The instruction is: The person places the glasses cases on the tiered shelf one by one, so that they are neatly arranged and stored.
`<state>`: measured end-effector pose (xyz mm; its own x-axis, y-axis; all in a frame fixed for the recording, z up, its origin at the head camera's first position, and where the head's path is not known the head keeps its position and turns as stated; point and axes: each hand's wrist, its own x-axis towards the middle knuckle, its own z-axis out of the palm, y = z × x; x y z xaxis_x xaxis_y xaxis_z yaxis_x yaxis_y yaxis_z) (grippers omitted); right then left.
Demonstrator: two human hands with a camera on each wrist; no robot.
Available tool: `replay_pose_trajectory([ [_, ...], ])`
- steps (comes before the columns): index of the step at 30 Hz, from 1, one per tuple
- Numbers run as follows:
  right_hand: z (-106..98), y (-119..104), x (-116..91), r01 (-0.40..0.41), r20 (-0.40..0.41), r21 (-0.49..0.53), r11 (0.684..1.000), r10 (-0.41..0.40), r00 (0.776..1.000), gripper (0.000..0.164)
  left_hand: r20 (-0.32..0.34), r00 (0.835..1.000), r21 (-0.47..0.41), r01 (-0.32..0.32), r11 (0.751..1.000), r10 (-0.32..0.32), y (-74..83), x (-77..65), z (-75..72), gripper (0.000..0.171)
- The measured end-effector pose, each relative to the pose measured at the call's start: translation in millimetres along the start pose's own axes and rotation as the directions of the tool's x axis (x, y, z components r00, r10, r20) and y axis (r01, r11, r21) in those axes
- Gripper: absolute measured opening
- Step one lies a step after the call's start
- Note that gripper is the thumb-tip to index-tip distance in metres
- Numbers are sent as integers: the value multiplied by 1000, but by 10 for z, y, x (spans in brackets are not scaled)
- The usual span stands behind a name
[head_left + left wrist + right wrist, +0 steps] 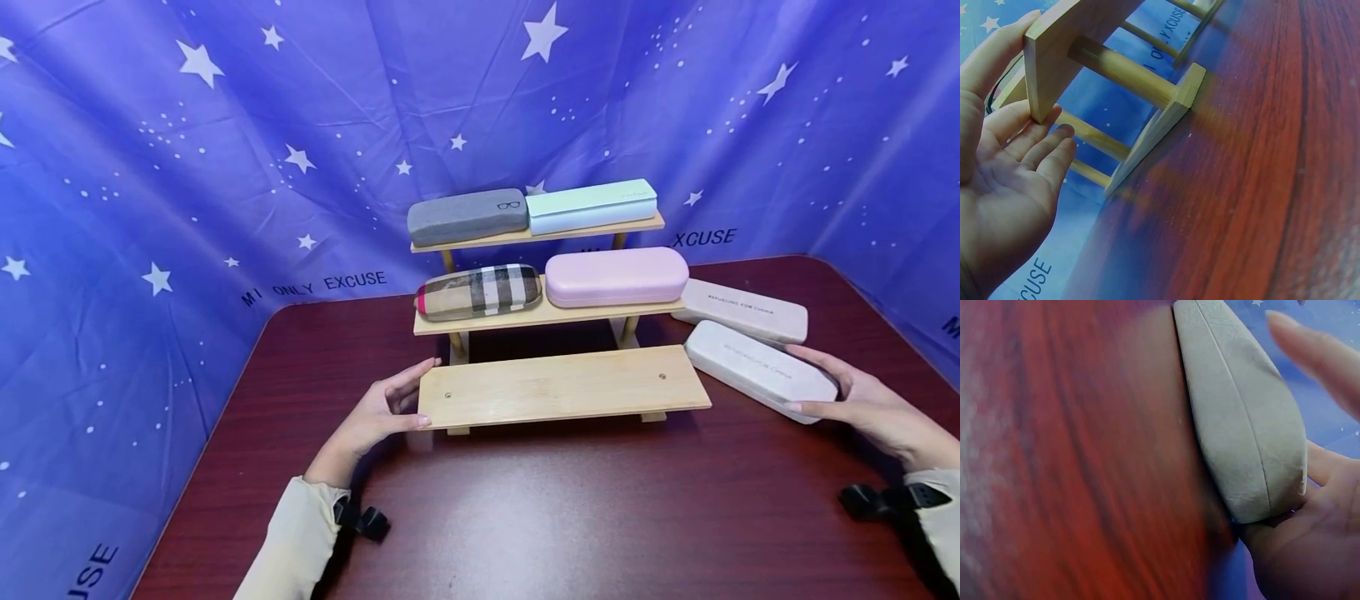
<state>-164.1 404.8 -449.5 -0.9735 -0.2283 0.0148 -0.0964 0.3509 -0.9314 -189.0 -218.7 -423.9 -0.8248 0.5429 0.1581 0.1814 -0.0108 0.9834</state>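
Note:
A three-tier wooden display stand [562, 387] stands on the table. My left hand [382, 408] grips the left end of its lowest shelf, thumb at the front edge, fingers around the back; the left wrist view shows this hand [1016, 162] with fingertips at the board's corner. At the right, a near whitish glasses case [757, 367] lies beside the stand. My right hand [870, 408] reaches around its outer end. In the right wrist view, the fingers lie beyond this case [1241, 425], while the thumb stands apart from its upper side.
The middle shelf carries a plaid glasses case [480, 292] and a pink one [617, 277]. On the top shelf sit a grey case [465, 218] and a mint-coloured one [592, 208]. Another whitish case [742, 310] lies behind the near one. A blue starry curtain [300, 200] surrounds the dark red table [562, 508].

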Motion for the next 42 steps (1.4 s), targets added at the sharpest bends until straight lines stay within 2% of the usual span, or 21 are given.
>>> replay_pose_trajectory([
  [7,-8,-37,-7,-28,10,-103,994,30,1000,79,-6,1000,9,0,1000,0,1,-2,1,79],
  [13,-2,-59,-4,-57,-23,-199,978,53,998,76,-2,1000,5,-7,1000,7,2,0,9,80],
  [22,-3,-121,-4,-77,-60,-327,942,61,996,71,1,1000,1,-5,1000,5,-15,8,8,81],
  [28,-12,-158,1,-97,-96,-413,905,62,993,71,13,1000,9,-27,1000,27,-46,15,0,81],
  [31,-9,-169,8,-99,-113,-424,900,57,992,69,13,1000,-2,-29,1000,29,-45,18,2,79],
  [42,-23,-184,-2,-103,-178,-366,925,40,983,65,9,1000,-43,-8,999,8,-40,7,11,79],
])
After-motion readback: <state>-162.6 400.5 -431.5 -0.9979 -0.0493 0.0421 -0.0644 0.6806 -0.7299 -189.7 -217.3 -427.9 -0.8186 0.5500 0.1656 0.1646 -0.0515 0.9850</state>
